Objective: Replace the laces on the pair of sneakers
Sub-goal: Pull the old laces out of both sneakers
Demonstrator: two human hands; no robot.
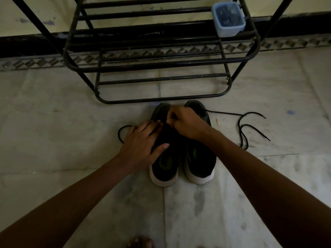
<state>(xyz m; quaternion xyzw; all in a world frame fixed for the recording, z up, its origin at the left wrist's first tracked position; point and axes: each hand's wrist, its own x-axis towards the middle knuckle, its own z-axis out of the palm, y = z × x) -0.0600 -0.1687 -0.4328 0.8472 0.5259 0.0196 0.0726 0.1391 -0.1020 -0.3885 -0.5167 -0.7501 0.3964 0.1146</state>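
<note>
Two black sneakers with white soles stand side by side on the floor, heels toward me: the left sneaker (164, 169) and the right sneaker (199, 158). My left hand (141, 145) rests spread over the left sneaker's side and tongue, fingers fairly straight. My right hand (186, 122) reaches across to the left sneaker's eyelet area and pinches a black lace with curled fingers. A loop of that lace (121, 133) sticks out left of my left hand. A loose black lace (243, 127) trails on the floor right of the right sneaker.
A black metal shoe rack (161, 99) stands just beyond the toes. A pale blue lidded plastic box (228, 18) sits on its upper right shelf. Pale floor tiles surround the shoes; toes of my foot (141, 243) show at the bottom edge.
</note>
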